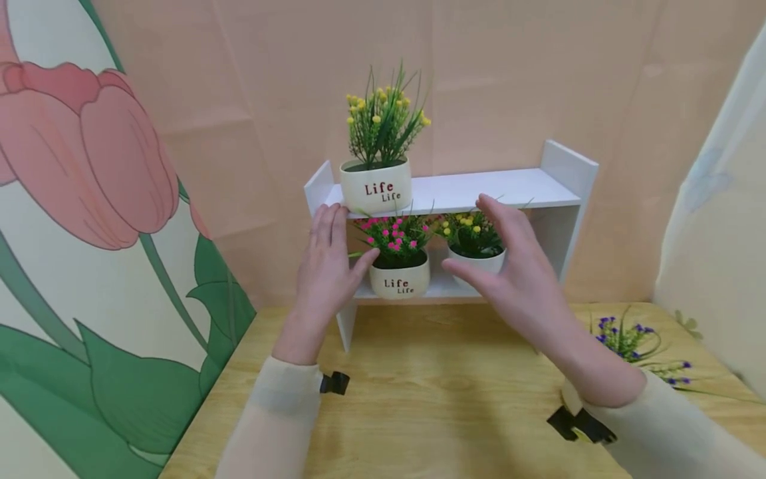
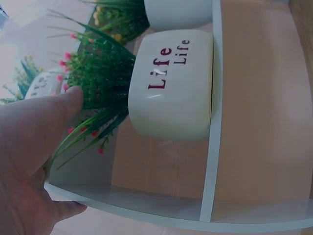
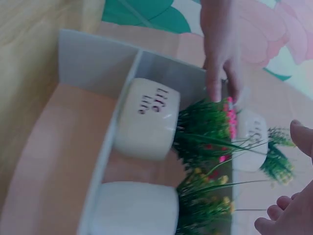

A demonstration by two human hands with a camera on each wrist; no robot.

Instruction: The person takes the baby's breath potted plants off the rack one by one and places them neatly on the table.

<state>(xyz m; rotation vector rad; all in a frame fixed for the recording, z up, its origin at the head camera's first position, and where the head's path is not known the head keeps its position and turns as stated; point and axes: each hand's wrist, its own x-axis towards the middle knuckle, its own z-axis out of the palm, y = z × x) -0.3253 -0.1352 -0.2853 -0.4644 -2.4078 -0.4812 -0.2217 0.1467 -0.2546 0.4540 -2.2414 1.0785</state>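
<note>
My left hand (image 1: pixel 323 266) is at the left end of the white shelf (image 1: pixel 491 186), its fingers straight and fingertips at the upper board's edge. Just above them, a white pot with yellow flowers (image 1: pixel 377 189) stands on that board. Below it, on the lower board, is a white "Life" pot with pink flowers (image 1: pixel 399 279), close to my left thumb. My right hand (image 1: pixel 520 266) is held with thumb and fingers apart, holding nothing. It partly hides a second yellow-flowered pot (image 1: pixel 473 263) on the lower board. In the right wrist view that pot (image 3: pixel 137 208) shows a plain white side.
A pot of purple flowers (image 1: pixel 622 339) stands on the wooden table (image 1: pixel 419 399) at the right, partly behind my right forearm. Behind the shelf hangs a pinkish cloth (image 1: pixel 509 80). A tulip-printed panel (image 1: pixel 90 166) rises on the left.
</note>
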